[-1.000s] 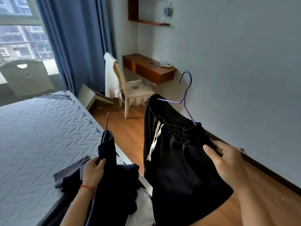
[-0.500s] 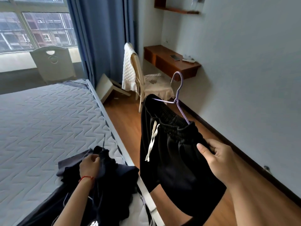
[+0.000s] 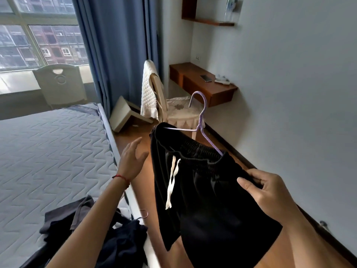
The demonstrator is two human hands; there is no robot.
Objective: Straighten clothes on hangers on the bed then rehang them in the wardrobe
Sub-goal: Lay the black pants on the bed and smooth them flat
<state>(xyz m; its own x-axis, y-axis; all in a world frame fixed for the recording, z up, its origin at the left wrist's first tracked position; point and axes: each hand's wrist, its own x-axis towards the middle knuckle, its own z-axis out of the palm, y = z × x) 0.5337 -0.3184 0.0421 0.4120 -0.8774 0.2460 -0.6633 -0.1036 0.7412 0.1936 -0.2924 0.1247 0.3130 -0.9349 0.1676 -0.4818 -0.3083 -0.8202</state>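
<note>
Bare mattress with clothes heaped at its near corner

The quilted grey bed [image 3: 48, 151] carries a rumpled pile of dark clothes [image 3: 116, 238], with what looks like a hanger hook [image 3: 144, 213] poking out.

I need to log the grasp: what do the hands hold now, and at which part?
The right hand grips the black shorts at the waistband end, on the purple hanger. The left hand is open and holds nothing.

Counts: 2 hands, left [image 3: 133, 161] and right [image 3: 270, 192]. 2 hangers, purple [image 3: 201, 120] and pink [image 3: 144, 213]. 1 shorts [image 3: 208, 200]. 1 clothes pile [image 3: 116, 242]. 2 chairs [image 3: 166, 105], [image 3: 59, 84]. 1 bed [image 3: 48, 151]. 1 table [image 3: 204, 86]. 1 shelf [image 3: 208, 21].
</note>
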